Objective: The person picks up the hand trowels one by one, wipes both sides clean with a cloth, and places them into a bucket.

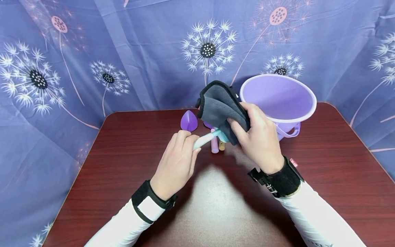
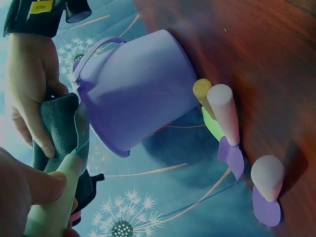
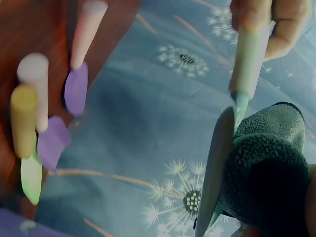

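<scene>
In the head view I take the lavender plastic bucket with the pale flared rim (image 1: 276, 97) as my landmark. Left of it, and nearer the person, the left grip (image 1: 174, 161) is curled round the mint-green cylindrical handle of a small garden trowel (image 1: 206, 138). The right grip (image 1: 262, 140), just in front of the bucket, pinches a dark grey fuzzy cloth with black edging (image 1: 220, 109) over the blade. Trowel and cloth are both left of the bucket, lifted off the dark red wooden table (image 1: 123, 154). I count one bucket, one trowel, one cloth. I judge this to be wiping; to do it well, I'd have the left grip steady the handle while the right draws the cloth from neck to tip with even pressure.

In the left wrist view I count three more tools: one green-bladed tool with a yellow handle (image 2: 204, 98), nearest the bucket; one purple-bladed tool with a pink handle (image 2: 228, 129) just beyond it; and a second purple-bladed, pink-handled tool (image 2: 267, 187) farther from the bucket.

In the right wrist view I find the same three, so the count holds. The trowel blade is nearly edge-on, cloth bunched along one side; the other face looks bare to me, so I'd fold the cloth round and wipe both, staying clear of the bucket's rim.
</scene>
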`<state>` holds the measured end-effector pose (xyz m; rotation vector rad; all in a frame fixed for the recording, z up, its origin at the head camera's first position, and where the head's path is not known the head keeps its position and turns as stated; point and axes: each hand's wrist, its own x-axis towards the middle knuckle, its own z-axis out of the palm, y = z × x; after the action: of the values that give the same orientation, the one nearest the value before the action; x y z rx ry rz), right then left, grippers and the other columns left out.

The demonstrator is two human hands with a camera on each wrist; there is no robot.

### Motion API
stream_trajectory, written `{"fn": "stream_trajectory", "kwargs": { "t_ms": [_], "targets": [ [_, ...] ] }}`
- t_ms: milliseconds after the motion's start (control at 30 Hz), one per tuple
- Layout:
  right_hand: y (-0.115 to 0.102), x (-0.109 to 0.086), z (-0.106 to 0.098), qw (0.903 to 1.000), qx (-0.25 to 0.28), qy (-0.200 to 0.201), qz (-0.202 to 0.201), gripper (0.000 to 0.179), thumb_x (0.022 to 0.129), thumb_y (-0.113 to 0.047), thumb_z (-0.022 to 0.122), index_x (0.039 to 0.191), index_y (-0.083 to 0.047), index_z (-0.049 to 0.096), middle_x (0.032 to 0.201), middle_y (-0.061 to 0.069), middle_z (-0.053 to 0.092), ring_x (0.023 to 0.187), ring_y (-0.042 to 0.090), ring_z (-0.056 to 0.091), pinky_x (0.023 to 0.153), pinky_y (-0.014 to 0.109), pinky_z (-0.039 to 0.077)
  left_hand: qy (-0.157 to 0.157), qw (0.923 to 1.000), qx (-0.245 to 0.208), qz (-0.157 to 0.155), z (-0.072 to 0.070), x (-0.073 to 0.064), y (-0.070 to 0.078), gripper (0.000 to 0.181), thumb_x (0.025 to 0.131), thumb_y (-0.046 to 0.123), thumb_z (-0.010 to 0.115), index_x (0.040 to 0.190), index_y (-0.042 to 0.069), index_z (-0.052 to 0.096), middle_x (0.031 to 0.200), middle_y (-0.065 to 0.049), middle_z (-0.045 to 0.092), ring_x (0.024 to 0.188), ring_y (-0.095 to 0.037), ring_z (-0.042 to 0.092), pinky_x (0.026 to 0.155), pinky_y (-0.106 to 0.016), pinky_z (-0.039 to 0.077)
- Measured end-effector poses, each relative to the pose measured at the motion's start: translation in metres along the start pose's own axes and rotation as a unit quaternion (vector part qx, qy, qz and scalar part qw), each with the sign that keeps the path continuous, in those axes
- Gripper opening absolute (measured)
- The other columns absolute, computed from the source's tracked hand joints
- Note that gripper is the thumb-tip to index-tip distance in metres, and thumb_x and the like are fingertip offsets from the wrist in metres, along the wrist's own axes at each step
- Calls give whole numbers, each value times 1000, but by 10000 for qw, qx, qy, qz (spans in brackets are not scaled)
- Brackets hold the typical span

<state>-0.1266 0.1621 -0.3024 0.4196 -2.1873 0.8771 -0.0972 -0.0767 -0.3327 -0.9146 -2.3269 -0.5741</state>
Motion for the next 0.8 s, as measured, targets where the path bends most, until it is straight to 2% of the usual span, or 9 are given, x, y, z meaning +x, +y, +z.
{"fn": "stream_trajectory", "kwargs": {
  "t_ms": [200, 400, 633, 800],
  "targets": [
    [5, 5, -5, 9992, -260, 276, 117, 39, 90, -26, 72, 124, -7, 66, 112, 7, 68, 97, 27, 65, 82, 44, 48, 107, 9999, 39, 11, -1, 1, -2, 23, 99, 14, 59, 115, -3, 58, 107, -14, 51, 87, -26, 47, 74, -34, 40],
    [10, 9, -12, 9981, -442, 369, 237, 40, 91, -28, 70, 125, -7, 65, 114, 6, 67, 97, 27, 64, 83, 44, 47, 224, 9997, 58, 4, -4, 2, -3, 24, 99, 13, 59, 115, -4, 58, 104, -15, 51, 85, -26, 46, 73, -34, 40],
    [14, 10, -16, 9961, -666, 559, 144, 41, 90, -27, 71, 124, -6, 65, 115, 10, 68, 99, 33, 65, 80, 52, 48, 327, 9994, 135, 10, -8, 3, -5, 25, 99, 13, 57, 116, -6, 57, 103, -16, 50, 85, -27, 46, 74, -36, 41],
    [15, 10, -18, 9942, -885, 589, -132, 40, 92, -28, 68, 125, -6, 65, 113, 12, 67, 100, 33, 65, 76, 54, 49, 395, 9991, 157, -28, -10, 4, -7, 25, 100, 13, 56, 115, -6, 58, 104, -17, 51, 88, -28, 47, 76, -36, 41]
  ]
}}
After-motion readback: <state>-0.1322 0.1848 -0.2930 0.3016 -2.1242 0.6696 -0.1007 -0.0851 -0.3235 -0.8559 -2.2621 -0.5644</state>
